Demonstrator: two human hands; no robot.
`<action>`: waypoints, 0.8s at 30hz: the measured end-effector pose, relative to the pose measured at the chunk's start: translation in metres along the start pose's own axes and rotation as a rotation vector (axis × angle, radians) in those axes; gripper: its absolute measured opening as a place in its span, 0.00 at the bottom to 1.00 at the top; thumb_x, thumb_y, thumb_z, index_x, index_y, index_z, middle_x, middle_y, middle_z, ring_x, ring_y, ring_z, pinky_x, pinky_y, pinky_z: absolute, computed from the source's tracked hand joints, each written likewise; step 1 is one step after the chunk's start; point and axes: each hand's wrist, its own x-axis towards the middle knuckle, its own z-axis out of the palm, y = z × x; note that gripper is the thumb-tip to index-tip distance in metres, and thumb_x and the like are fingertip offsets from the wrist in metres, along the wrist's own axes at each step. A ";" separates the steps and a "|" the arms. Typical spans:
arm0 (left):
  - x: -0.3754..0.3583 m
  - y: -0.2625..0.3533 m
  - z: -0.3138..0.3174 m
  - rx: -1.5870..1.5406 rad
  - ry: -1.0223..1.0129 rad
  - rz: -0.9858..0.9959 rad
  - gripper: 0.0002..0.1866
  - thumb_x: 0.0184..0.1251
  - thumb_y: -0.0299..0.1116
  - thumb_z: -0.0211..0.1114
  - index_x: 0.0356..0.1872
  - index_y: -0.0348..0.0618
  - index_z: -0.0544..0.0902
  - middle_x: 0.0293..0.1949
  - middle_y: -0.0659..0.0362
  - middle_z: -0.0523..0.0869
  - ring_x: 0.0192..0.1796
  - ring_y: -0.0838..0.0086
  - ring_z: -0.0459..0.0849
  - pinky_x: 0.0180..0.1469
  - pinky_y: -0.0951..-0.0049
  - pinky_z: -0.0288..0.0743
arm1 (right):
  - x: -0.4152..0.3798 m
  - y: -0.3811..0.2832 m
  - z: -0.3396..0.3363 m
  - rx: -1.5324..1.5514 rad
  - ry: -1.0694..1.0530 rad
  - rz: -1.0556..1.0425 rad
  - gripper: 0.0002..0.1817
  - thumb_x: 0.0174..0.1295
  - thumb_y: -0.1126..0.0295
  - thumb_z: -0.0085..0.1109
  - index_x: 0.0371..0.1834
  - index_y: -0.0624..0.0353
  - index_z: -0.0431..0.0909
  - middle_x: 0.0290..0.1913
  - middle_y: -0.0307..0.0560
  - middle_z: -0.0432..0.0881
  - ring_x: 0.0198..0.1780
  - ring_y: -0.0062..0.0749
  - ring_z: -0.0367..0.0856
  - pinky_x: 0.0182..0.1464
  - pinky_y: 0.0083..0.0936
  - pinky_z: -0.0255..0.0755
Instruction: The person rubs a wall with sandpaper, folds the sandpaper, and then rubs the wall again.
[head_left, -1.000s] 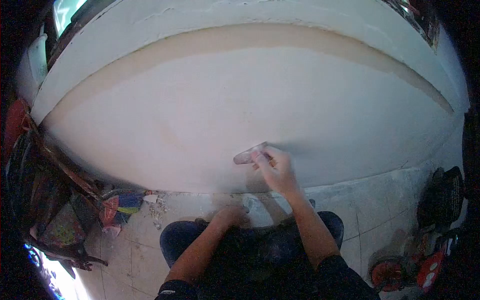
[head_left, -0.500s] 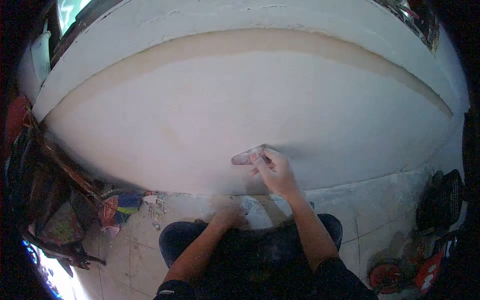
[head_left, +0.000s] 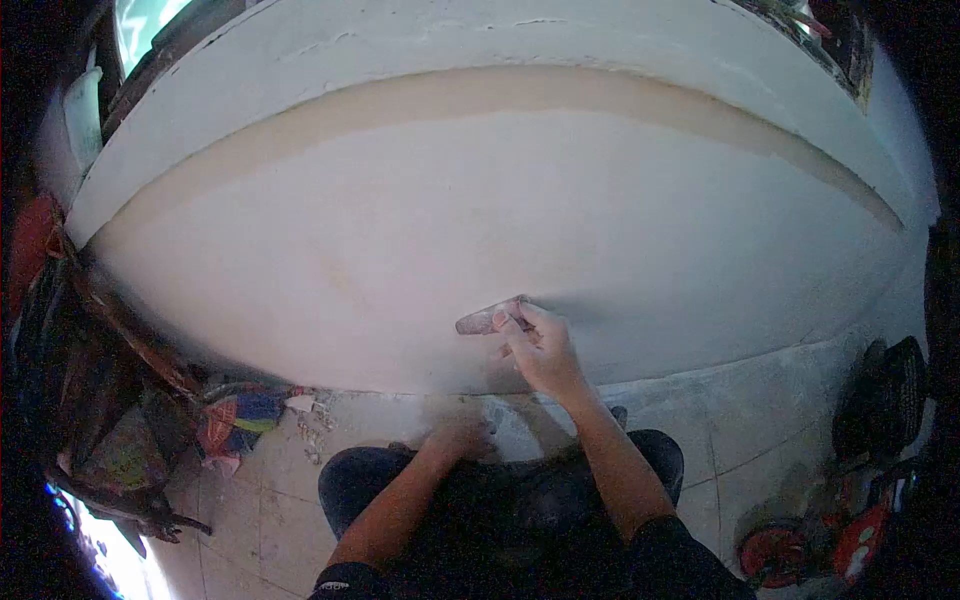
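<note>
Pinched in my right hand (head_left: 545, 355) is a flat, brownish, dust-whitened piece that looks like folded sandpaper (head_left: 480, 322). It lies against the lower middle of a pale, smooth wall panel (head_left: 400, 230), thumb on the near side. Some of the fingers are hidden behind the thumb and the piece. My left hand (head_left: 460, 437) hangs low between my knees, close to the panel's bottom edge. Its fingers are hazy and dim, so their pose and anything in them cannot be made out.
A white ledge (head_left: 450, 35) overhangs the panel. Colourful cloth or bags (head_left: 240, 415) and dark clutter (head_left: 120, 400) lie at the left on the tiled floor (head_left: 235, 515). On the right are a black ribbed object (head_left: 890, 395) and a red round container (head_left: 772, 552).
My right hand and the sandpaper have shifted slightly left and down across the panel. The left hand stays nearly where it was. The view has tipped up a little.
</note>
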 end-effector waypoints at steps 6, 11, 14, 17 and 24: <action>0.021 -0.019 0.034 -0.318 -0.113 0.009 0.25 0.68 0.51 0.64 0.58 0.46 0.83 0.56 0.47 0.86 0.60 0.51 0.84 0.63 0.48 0.77 | 0.002 -0.035 -0.026 0.167 0.397 -0.077 0.12 0.75 0.63 0.58 0.43 0.62 0.83 0.31 0.42 0.85 0.26 0.23 0.84 0.25 0.18 0.73; -0.005 -0.003 0.012 -0.261 -0.003 -0.054 0.24 0.69 0.50 0.63 0.58 0.46 0.83 0.58 0.48 0.86 0.60 0.51 0.84 0.63 0.50 0.78 | 0.003 0.007 -0.034 0.203 0.430 -0.141 0.13 0.75 0.63 0.58 0.44 0.63 0.82 0.33 0.43 0.85 0.27 0.23 0.84 0.25 0.18 0.73; -0.030 0.011 -0.016 -0.308 0.083 -0.093 0.24 0.70 0.51 0.63 0.59 0.46 0.82 0.58 0.50 0.86 0.61 0.50 0.83 0.62 0.51 0.78 | 0.002 0.032 -0.017 -0.061 -0.131 -0.117 0.15 0.74 0.62 0.60 0.47 0.66 0.83 0.35 0.44 0.86 0.30 0.24 0.86 0.27 0.18 0.75; -0.018 0.006 -0.039 -0.445 0.075 -0.101 0.26 0.72 0.52 0.64 0.62 0.45 0.81 0.60 0.50 0.85 0.62 0.51 0.82 0.64 0.52 0.76 | -0.003 0.016 -0.010 0.032 -0.230 0.127 0.18 0.74 0.60 0.61 0.48 0.69 0.83 0.37 0.45 0.86 0.33 0.24 0.88 0.29 0.18 0.77; -0.053 0.019 -0.112 -1.444 0.695 0.115 0.32 0.73 0.53 0.65 0.64 0.35 0.78 0.56 0.50 0.86 0.60 0.60 0.83 0.65 0.58 0.74 | -0.014 0.010 -0.025 0.103 -0.267 0.315 0.19 0.74 0.57 0.61 0.51 0.65 0.83 0.38 0.44 0.87 0.32 0.23 0.86 0.31 0.20 0.78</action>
